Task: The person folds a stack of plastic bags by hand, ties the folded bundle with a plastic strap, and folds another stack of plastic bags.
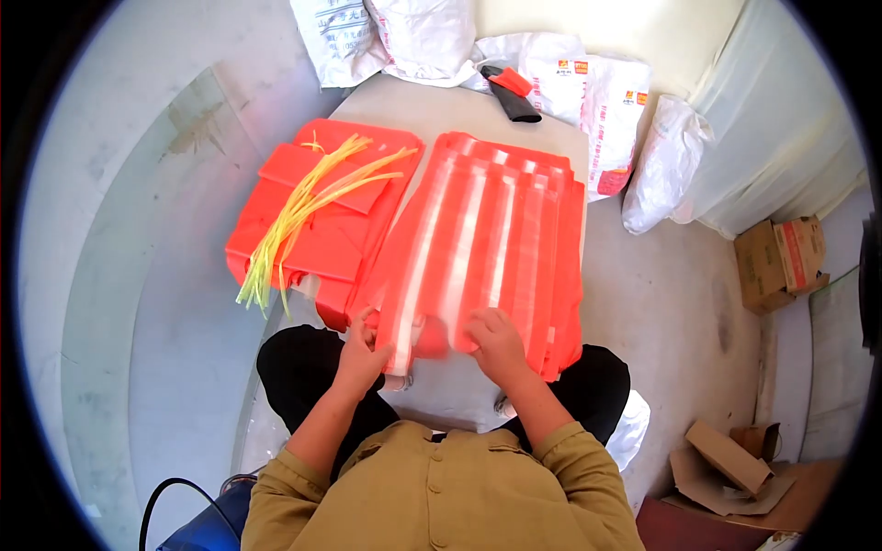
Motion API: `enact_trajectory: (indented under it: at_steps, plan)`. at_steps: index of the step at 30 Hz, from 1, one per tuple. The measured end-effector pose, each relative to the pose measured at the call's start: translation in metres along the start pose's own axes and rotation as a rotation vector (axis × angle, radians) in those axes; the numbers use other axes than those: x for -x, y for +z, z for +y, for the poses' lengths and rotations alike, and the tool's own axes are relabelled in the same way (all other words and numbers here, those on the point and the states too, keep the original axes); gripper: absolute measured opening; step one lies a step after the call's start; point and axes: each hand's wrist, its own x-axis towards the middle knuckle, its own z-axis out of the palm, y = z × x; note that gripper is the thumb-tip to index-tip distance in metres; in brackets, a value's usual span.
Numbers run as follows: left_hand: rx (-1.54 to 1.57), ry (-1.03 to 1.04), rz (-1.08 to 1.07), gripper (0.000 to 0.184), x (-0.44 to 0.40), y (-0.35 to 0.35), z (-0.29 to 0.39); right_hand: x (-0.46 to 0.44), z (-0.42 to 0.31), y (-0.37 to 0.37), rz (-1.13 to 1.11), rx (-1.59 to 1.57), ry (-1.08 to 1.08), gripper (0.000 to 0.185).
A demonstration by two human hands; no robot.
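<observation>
A stack of red plastic bags with pale shiny stripes lies on the low table in front of me. My left hand grips the near left corner of the top bag, thumb and fingers closed on it. My right hand has its fingers bent and pinched on the near edge, right of the cutout-like gap. The top bag's near end looks lifted and slightly blurred. Left of the stack sits a folded bundle of red bags, with a bunch of yellow plastic ties lying across it.
Behind the red bags, a black object with a red band rests on the table. White woven sacks stand along the far side. Cardboard boxes and flattened cardboard lie at the right. My knees flank the table's near end.
</observation>
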Motion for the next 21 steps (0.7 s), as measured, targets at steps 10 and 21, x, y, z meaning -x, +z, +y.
enact_trajectory:
  at_steps: [10,21]
  plan:
    - [-0.528,0.539,0.097,0.058,-0.011,0.018,0.033,0.004,-0.011,-0.006,-0.009,0.065,-0.052,0.018]
    - [-0.497,0.374,-0.341,0.049,-0.053,0.080,0.081,0.008,-0.012,-0.003,0.028,0.095,-0.086,0.008]
